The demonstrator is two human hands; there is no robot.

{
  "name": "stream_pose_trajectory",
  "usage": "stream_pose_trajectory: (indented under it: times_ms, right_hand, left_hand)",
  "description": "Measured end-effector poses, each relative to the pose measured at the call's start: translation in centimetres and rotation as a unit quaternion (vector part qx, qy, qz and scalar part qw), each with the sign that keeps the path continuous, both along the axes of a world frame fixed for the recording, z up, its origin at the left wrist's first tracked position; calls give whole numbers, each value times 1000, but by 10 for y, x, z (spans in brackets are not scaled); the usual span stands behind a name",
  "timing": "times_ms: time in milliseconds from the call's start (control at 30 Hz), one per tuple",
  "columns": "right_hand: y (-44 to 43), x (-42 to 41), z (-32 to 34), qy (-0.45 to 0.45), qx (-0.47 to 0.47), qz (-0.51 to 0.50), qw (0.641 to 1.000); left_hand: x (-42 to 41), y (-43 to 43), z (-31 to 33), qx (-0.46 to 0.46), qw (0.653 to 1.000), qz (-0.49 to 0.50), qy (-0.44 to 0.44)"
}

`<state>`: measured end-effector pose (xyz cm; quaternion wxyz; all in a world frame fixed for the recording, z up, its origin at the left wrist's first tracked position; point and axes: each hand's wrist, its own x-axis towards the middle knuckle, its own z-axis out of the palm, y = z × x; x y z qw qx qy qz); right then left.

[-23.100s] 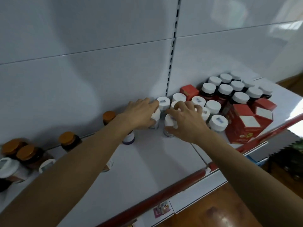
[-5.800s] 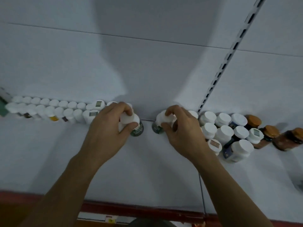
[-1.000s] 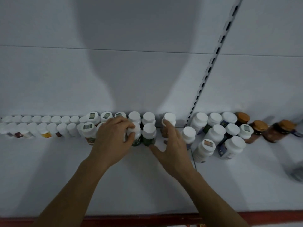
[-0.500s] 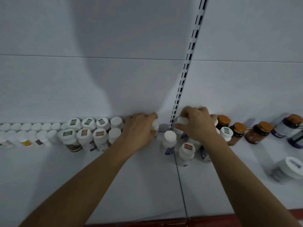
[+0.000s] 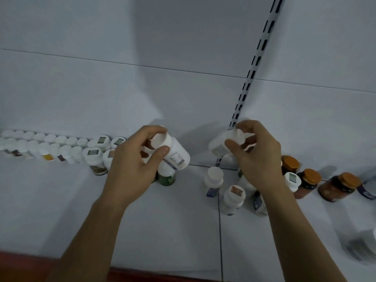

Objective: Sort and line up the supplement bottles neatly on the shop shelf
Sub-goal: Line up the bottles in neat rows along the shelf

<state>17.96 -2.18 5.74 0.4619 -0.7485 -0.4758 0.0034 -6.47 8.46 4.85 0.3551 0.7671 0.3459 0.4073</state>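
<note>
My left hand (image 5: 134,165) grips a white bottle (image 5: 175,153) by its cap end, lifted and tilted above the shelf. Below it stands a green bottle with a white cap (image 5: 167,176). My right hand (image 5: 258,157) holds another white bottle (image 5: 221,144), tilted, raised near the slotted upright (image 5: 247,84). A double row of white-capped bottles (image 5: 61,145) runs along the back wall to the left. Loose white bottles (image 5: 213,180) (image 5: 234,196) stand under my right hand.
Amber bottles with orange caps (image 5: 306,182) (image 5: 337,187) stand at the right along the wall. A blurred bottle (image 5: 364,247) lies at the far right. The white shelf (image 5: 173,226) ends in a red front edge (image 5: 142,276) at the bottom.
Both hands have lifted a white bottle each off the shelf and tilted it. Half a second ago they rested down on the bottles by the wall.
</note>
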Motion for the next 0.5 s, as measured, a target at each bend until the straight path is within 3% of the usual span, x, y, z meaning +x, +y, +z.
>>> stream_pose_trajectory:
  times_ms: [100,300,500]
  right_hand:
    - [21,-15,-5,-7,-40,47,998]
    - [63,-48,-32,-161,-171,97,967]
    - [75,-65,-49,-165,-201,99,960]
  left_hand:
    - [-19,-10,-7,-5,1000,29,1]
    - [-39,-31,-24,-29,999,36,14]
    - [-42,-46,-38,-33,998,48,39]
